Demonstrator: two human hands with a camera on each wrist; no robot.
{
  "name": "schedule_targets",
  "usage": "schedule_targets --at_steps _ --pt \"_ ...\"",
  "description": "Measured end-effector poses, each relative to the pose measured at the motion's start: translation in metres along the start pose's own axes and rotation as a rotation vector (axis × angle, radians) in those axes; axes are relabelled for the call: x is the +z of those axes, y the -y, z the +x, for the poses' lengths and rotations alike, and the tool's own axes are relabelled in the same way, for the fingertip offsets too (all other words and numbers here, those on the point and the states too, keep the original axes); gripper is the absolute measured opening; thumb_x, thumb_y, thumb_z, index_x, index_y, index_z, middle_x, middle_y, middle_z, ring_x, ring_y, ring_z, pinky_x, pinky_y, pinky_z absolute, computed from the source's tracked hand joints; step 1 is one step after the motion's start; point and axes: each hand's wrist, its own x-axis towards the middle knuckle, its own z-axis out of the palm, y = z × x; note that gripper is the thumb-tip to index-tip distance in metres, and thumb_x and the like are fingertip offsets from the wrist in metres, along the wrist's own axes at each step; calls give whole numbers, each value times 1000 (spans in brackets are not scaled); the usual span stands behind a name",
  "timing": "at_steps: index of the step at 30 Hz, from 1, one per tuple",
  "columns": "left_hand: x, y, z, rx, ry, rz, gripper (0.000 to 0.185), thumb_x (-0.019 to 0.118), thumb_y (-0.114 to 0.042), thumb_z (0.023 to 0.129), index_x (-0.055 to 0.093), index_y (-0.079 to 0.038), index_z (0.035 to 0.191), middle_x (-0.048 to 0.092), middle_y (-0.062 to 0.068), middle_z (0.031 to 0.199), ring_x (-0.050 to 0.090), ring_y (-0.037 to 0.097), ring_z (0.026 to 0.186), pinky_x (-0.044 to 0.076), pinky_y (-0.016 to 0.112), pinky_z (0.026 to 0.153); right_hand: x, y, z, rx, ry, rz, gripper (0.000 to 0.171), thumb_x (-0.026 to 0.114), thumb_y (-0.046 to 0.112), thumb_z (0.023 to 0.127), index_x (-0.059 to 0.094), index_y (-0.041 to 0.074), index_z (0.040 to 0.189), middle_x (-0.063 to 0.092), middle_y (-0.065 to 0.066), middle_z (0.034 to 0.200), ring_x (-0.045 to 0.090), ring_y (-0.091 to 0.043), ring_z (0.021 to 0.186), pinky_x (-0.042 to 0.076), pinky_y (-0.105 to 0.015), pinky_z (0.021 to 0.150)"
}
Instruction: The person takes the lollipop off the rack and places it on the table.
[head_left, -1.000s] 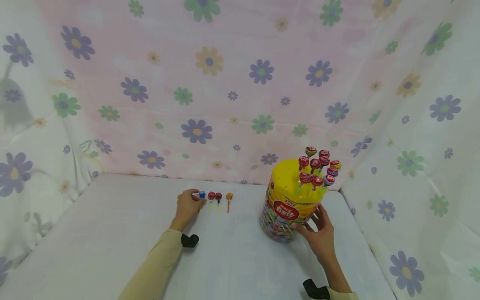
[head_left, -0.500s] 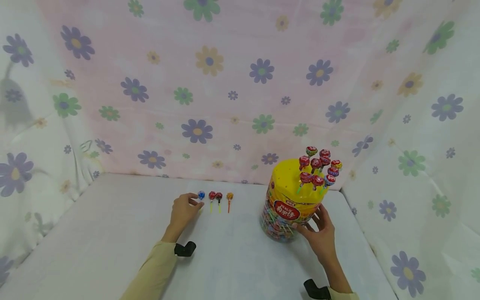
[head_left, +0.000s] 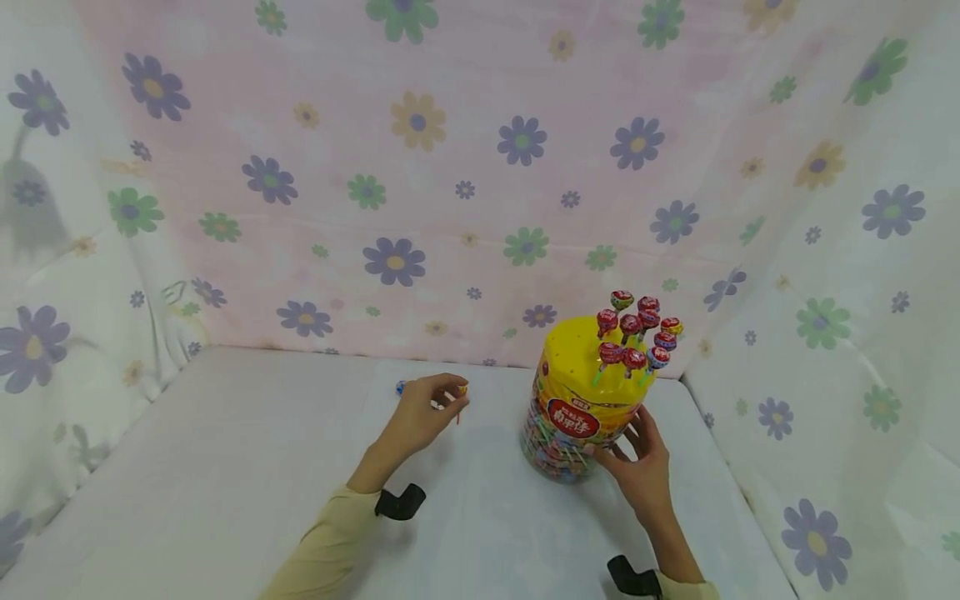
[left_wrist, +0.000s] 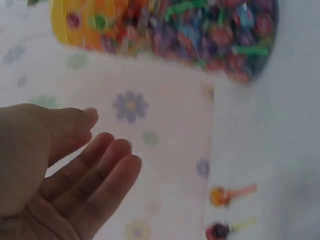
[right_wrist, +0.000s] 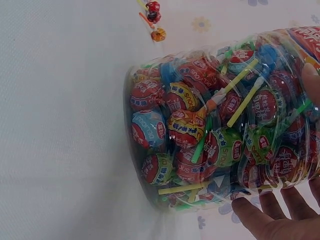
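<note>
My right hand (head_left: 641, 475) grips the side of a clear jar (head_left: 558, 450) packed with wrapped lollipops, thumb on the front, fingers behind. In the right wrist view, its fingertips (right_wrist: 245, 207) lie along the plastic. Several lollipops (head_left: 631, 325) stand in the jar's yellow lid (head_left: 566, 346). My left hand (head_left: 416, 417) hovers over a row of lollipops on the table, thumb and fingers apart with nothing between them. An orange lollipop (left_wrist: 220, 196) and a dark red one (left_wrist: 218, 231) lie beyond its fingers. A blue lollipop (head_left: 400, 387) shows behind the hand; it covers the red ones in the head view.
The white-covered table (head_left: 480, 525) meets a flower-printed cloth (head_left: 450, 317) at the back, and similar cloth hangs at both sides. A black wrist mount (head_left: 401, 502) sits on the left sleeve, another mount (head_left: 633, 577) on the right.
My left hand has left the blue lollipop and moved right, over the red lollipops to the orange one. My right hand and the jar have stayed in place.
</note>
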Motion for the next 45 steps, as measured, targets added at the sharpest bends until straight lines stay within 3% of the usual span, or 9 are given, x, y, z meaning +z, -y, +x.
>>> schedule_targets --at_steps 6,13,17,22,30,45 --pt "33 -48 4 111 38 -122 30 73 -7 94 69 -2 123 73 10 103 71 21 88 61 24 75 0 0 0 1 -4 -5 98 83 15 86 23 20 162 35 -11 162 38 -38 146 40 -54 112" --pt "61 -86 20 294 -45 -283 29 71 -6 95 68 0 123 72 13 109 71 25 98 61 25 81 -1 1 0 8 -2 3 99 84 16 86 22 20 163 34 -12 162 38 -38 147 41 -53 112" --pt "69 -102 30 342 -53 -364 32 70 -4 95 65 2 126 71 17 115 70 27 103 60 25 85 -1 1 0 9 2 4 99 83 16 86 21 19 163 34 -12 163 38 -38 147 41 -52 112" --pt "75 -118 38 331 -25 -413 37 68 -2 95 61 4 131 67 18 126 69 30 109 58 27 92 -1 1 1 -1 1 2 98 83 15 86 22 18 163 34 -12 163 38 -38 147 41 -51 111" --pt "81 -133 42 291 57 -423 43 65 -4 98 56 3 139 67 19 127 68 29 113 55 24 96 -2 2 1 12 6 5 99 84 15 85 22 18 163 34 -13 163 39 -37 147 42 -49 110" --pt "90 -139 49 306 -14 -396 39 67 0 96 59 4 133 72 18 117 71 28 105 57 21 91 -3 5 1 17 25 -9 99 84 14 85 22 17 162 34 -14 162 38 -38 147 43 -50 110"
